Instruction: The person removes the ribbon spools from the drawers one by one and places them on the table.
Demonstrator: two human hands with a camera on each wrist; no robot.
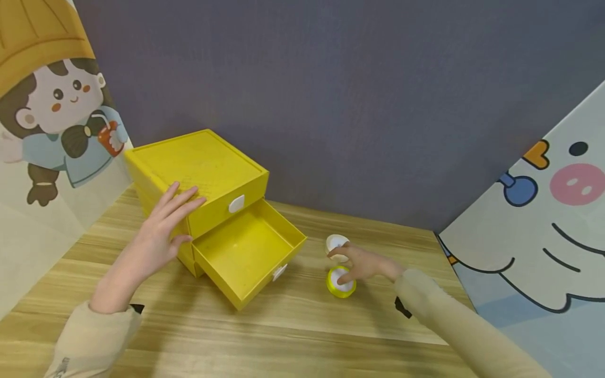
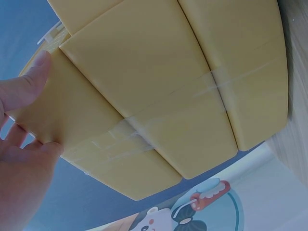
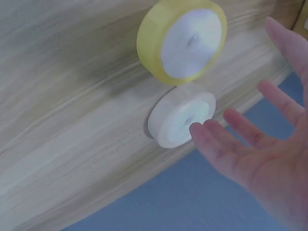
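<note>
My left hand (image 1: 158, 231) is at the near left corner of a yellow drawer box (image 1: 203, 163), fingers spread over its top. In the left wrist view, the thumb (image 2: 29, 84) lies against the yellow box (image 2: 144, 91). The lower drawer (image 1: 250, 241) is pulled out with nothing inside; the upper one stays in. To the right, my right hand (image 1: 364, 262) hovers with spread fingers over two round, thick discs. One disc has a yellow rim and white face (image 3: 192, 43); the other is white all over (image 3: 187, 118). In the right wrist view the fingertips stand close to the white disc.
The box and discs are on a wood-grain tabletop (image 1: 212, 341). Behind rises a dark grey-blue panel (image 1: 331, 105). Cartoon-printed panels stand at the left (image 1: 61, 115) and right (image 1: 543, 226). Each drawer front bears a white pull tab (image 1: 236, 203).
</note>
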